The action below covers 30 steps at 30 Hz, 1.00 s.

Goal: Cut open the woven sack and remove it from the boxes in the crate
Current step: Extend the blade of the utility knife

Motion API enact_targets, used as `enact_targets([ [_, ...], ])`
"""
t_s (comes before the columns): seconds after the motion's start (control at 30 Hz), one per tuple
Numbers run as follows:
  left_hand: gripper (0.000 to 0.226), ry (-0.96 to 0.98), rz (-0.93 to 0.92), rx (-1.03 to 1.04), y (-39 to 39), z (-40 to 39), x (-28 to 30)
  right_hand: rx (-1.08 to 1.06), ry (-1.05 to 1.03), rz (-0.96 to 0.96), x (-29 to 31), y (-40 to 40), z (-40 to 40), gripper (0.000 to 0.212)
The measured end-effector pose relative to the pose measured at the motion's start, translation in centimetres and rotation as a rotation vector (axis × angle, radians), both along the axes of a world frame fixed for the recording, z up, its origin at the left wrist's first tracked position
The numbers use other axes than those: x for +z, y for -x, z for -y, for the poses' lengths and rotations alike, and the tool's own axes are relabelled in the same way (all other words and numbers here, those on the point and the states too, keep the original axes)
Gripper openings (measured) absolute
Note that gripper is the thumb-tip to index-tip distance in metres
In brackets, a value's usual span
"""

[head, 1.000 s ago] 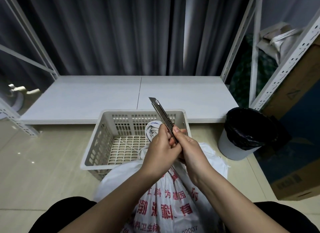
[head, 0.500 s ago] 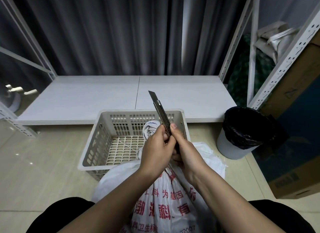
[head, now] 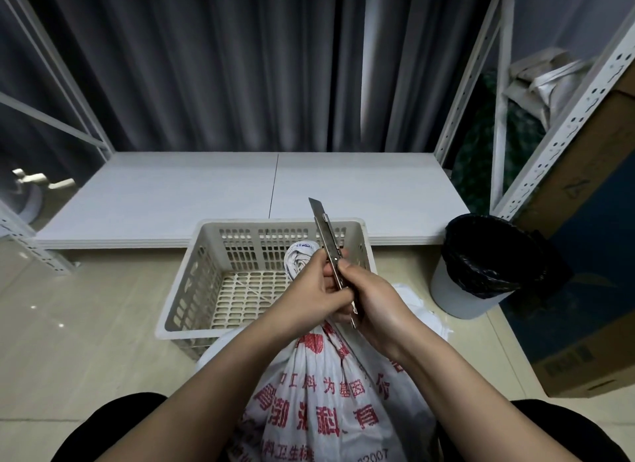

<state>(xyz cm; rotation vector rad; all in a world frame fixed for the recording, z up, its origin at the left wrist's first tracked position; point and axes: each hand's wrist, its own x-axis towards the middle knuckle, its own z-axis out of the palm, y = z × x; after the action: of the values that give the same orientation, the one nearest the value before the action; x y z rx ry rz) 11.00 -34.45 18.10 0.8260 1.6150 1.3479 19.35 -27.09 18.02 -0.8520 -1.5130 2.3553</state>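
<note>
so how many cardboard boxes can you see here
2. A large brown cardboard box leans against the white metal rack on the right; a second brown cardboard box sits on the floor below. The sack may hide others.

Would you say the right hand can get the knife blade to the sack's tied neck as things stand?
Probably yes: the right hand holds the knife beside the neck of the sack, but the left hand gripping there sits close to the blade.

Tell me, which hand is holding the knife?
The right hand grips the utility knife, blade pointing up and away. The left hand instead clutches the woven sack's bunched neck.
</note>
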Motion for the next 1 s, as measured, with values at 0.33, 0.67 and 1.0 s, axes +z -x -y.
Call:
enact_targets([
  [0.33, 0.006, -0.002, -0.472, 0.086, -0.2, 0.2, -0.1, -0.094, -0.091, -0.012, 0.2, 0.1, 0.5, 0.028],
  [0.67, 0.018, -0.062, -0.534, 0.205, -1.2, -0.3, -0.9, -0.185, -0.135, -0.038, 0.9, -0.3, 0.9, 0.044],
  [1.0, 0.012, -0.057, -0.321, 0.059, -0.9, -0.5, -0.8, -0.254, -0.049, -0.075, 0.3, -0.4, 0.9, 0.044],
])
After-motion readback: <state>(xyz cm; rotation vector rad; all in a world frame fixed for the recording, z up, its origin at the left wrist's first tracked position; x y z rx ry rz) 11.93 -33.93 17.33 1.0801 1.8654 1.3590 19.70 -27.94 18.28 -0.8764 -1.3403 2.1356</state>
